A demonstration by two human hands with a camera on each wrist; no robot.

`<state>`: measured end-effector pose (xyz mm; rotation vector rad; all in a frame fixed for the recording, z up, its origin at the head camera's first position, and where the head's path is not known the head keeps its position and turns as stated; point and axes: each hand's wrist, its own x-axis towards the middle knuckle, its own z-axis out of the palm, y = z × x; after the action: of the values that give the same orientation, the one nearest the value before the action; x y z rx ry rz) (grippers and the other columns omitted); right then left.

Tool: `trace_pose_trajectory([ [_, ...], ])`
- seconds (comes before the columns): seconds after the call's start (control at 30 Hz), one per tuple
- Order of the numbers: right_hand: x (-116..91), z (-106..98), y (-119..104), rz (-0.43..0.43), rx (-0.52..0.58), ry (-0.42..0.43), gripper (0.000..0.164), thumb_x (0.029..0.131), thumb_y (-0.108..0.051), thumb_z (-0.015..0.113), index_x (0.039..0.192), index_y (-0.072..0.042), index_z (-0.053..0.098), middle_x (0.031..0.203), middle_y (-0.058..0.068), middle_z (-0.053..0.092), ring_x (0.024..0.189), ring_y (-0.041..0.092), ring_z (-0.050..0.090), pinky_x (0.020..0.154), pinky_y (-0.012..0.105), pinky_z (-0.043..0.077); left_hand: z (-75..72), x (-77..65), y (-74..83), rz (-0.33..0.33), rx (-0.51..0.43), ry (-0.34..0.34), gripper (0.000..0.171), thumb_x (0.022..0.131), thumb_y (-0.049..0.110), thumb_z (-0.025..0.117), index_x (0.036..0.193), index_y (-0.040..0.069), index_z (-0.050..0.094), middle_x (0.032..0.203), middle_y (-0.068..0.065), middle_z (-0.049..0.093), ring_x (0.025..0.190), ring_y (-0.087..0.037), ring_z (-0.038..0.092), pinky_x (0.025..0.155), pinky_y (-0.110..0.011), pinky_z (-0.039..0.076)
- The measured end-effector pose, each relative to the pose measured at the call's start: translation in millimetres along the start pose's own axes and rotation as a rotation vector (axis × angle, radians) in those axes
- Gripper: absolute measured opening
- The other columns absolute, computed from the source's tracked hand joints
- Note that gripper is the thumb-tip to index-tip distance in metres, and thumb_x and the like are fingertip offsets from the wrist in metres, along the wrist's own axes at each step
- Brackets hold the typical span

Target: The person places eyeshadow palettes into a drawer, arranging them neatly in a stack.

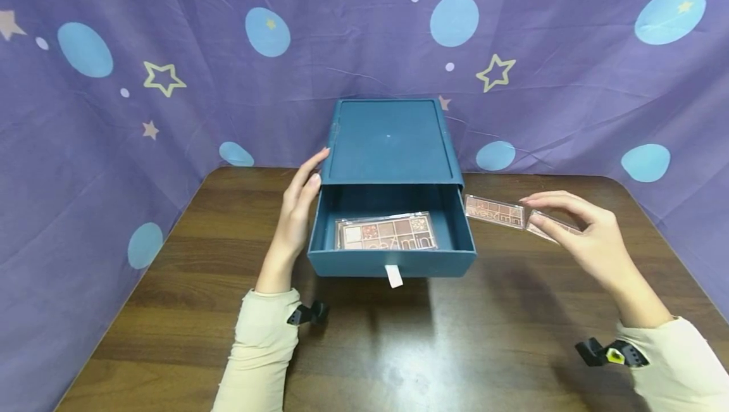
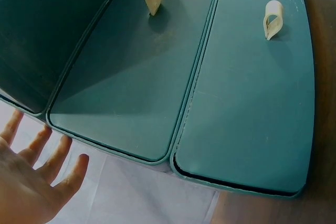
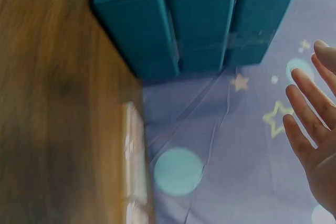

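A teal drawer cabinet (image 1: 393, 140) stands on the table with its top drawer (image 1: 393, 263) pulled out. Inside that drawer lies an eyeshadow palette (image 1: 387, 233) with a clear lid. My left hand (image 1: 296, 209) touches the cabinet's left side, its fingers extended, as the left wrist view also shows. To the right of the cabinet, one eyeshadow palette (image 1: 494, 211) lies on the table, and a second palette (image 1: 564, 226) beside it is partly hidden by my right hand (image 1: 586, 228). That hand hovers over them with spread, empty fingers (image 3: 310, 98); in the right wrist view the palettes look blurred.
Two lower drawers, one the closed drawer (image 2: 247, 103), sit under the pulled-out one, each with a cream pull tab (image 2: 273, 19). A white tab (image 1: 394, 276) hangs from the open drawer's front. Behind the wooden table (image 1: 199, 285) hangs a purple patterned cloth (image 1: 342, 38).
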<state>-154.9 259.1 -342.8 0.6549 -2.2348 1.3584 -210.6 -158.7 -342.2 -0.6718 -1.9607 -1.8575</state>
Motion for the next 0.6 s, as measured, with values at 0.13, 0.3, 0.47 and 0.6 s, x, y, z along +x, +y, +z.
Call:
trace_pose_trajectory([
  [0.13, -6.7, -8.2, 17.2, 0.041, -0.022, 0.023, 0.029, 0.08, 0.02, 0.068, 0.108, 0.011, 0.069, 0.109, 0.01, 0.07, 0.106, 0.009, 0.063, 0.093, 0.018, 0.045, -0.4, 0.1, -0.8, 0.001, 0.001, 0.0, 0.047, 0.102, 0.017, 0.04, 0.145, -0.001, 0.047, 0.149, -0.01, 0.046, 0.14, -0.017, 0.035, 0.116, -0.036, 0.024],
  [0.3, -15.9, -17.9, 35.9, 0.105, -0.062, 0.046, 0.029, 0.081, 0.016, 0.07, 0.109, 0.007, 0.071, 0.109, 0.01, 0.071, 0.105, 0.005, 0.063, 0.089, 0.014, 0.046, 0.0, -0.2, -0.2, -0.003, -0.006, 0.003, 0.047, 0.101, 0.016, 0.04, 0.144, -0.002, 0.046, 0.149, -0.011, 0.046, 0.14, -0.017, 0.036, 0.116, -0.036, 0.024],
  [0.47, -24.5, -28.2, 49.0, 0.187, -0.115, 0.064, 0.027, 0.086, 0.008, 0.071, 0.112, 0.004, 0.07, 0.106, -0.009, 0.072, 0.101, -0.001, 0.063, 0.082, 0.009, 0.047, 0.1, -0.6, 0.2, -0.01, -0.004, 0.002, 0.047, 0.102, 0.017, 0.04, 0.144, -0.002, 0.046, 0.15, -0.012, 0.046, 0.14, -0.017, 0.036, 0.116, -0.036, 0.024],
  [0.6, -31.1, -35.0, 61.3, 0.235, -0.127, 0.074, 0.025, 0.087, 0.004, 0.071, 0.112, 0.005, 0.069, 0.103, -0.018, 0.071, 0.094, -0.004, 0.064, 0.076, 0.007, 0.047, -0.2, -0.7, 0.0, -0.004, 0.005, 0.001, 0.047, 0.102, 0.017, 0.04, 0.144, -0.001, 0.046, 0.15, -0.011, 0.046, 0.14, -0.017, 0.035, 0.116, -0.036, 0.024],
])
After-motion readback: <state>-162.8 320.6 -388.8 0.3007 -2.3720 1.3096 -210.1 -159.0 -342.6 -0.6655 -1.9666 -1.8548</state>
